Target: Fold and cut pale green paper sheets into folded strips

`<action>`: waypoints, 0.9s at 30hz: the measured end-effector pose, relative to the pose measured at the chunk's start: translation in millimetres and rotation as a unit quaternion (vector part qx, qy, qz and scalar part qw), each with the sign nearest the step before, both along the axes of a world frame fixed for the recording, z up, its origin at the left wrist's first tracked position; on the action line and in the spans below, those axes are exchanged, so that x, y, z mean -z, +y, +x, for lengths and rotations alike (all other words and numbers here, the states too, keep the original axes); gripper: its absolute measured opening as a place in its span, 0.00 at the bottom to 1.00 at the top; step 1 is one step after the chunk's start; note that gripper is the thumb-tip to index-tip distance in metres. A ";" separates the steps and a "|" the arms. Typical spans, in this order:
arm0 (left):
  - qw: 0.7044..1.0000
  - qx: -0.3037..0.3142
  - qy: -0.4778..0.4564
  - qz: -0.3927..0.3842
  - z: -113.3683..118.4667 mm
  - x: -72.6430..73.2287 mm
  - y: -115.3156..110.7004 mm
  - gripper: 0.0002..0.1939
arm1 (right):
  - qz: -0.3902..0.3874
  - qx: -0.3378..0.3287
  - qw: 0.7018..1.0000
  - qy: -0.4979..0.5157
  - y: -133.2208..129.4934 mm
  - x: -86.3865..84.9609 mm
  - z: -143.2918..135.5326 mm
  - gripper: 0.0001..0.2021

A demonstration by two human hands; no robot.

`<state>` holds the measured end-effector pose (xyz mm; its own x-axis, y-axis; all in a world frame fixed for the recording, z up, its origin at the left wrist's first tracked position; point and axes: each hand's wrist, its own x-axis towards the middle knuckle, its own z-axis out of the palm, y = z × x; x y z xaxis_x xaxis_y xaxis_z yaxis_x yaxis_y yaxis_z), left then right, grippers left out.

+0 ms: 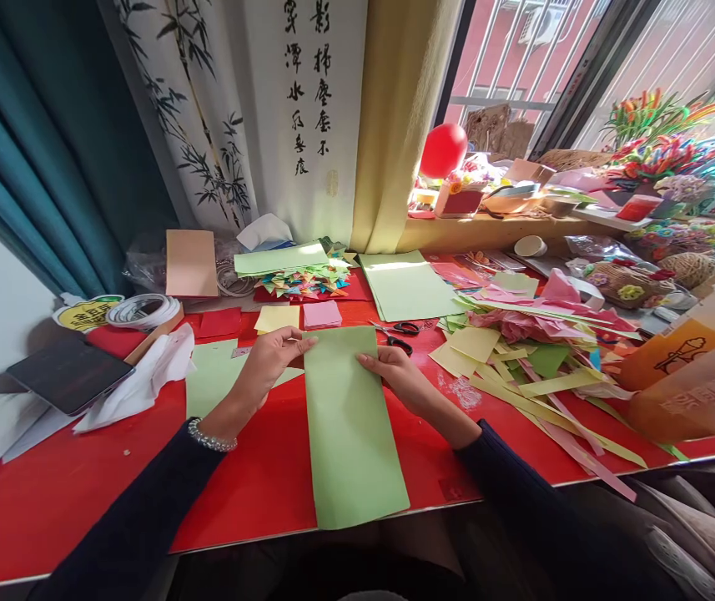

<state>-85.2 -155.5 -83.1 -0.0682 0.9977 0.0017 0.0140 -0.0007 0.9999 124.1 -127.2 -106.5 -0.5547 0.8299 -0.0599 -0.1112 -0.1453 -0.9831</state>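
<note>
A long green sheet of paper (354, 434) is held up before me, its lower end reaching past the table's front edge. My left hand (274, 357) pinches its upper left edge between thumb and fingers. At the upper right edge, my right hand (404, 377) grips the same sheet with the thumb on its face. Just behind it lie black-handled scissors (402, 334), partly covered. Beyond my left hand are small stacks of yellow paper squares (277, 319) and pink paper squares (323, 315). Another green sheet (207, 380) lies flat to the left.
On the red table (250, 484), large green sheets (410, 284) lie at the back beside a pile of folded coloured paper (307, 280). Paper strips and scraps (538, 367) heap up on the right, near an orange-printed bag (695, 367). A dark tablet-like device (69, 367) and tape rolls (141, 310) sit left.
</note>
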 end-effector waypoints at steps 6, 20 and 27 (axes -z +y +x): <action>0.999 -0.040 -0.005 0.021 -7.1 -2.5 -0.6 0.11 | -0.013 0.002 1.000 -0.001 0.1 -4.3 4.3 0.14; 0.997 0.034 -0.052 -0.040 5.7 -6.3 -7.8 0.11 | 0.065 0.027 0.993 -0.090 9.0 -16.4 15.0 0.16; 0.999 0.007 -0.039 -0.031 8.2 -8.6 -9.8 0.11 | 0.442 0.128 0.845 -0.273 22.3 -68.4 -6.2 0.13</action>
